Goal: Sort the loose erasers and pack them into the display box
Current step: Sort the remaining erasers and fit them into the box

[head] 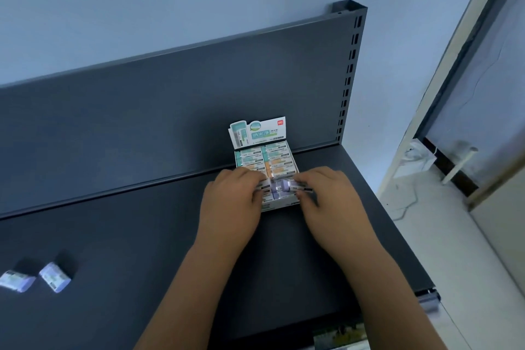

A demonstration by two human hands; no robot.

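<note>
Currently the packing step is in hand. The display box stands toward the back right corner of the shelf, its printed header card raised against the back panel. Its rear rows are filled with teal-sleeved erasers and orange-sleeved erasers. Both hands work at the front row, where purple pieces sit.

The right hand pinches a purple eraser at the box's front right, fingers curled round its end. The left hand lies over the front left of the box with fingers bent onto the row. Whether it grips a piece or only steadies the row cannot be told, as the fingertips are hidden.

Two loose erasers lie near the front left edge of the shelf, well apart from the box and just beside each other, not yet packed.

Judgement: the task is well advanced, and the front row is being seated. The next move calls for pressing the held piece down level with its neighbours, sleeve aligned like the rest, without tipping the light box. A reach across to the front left edge would then be needed.
</note>
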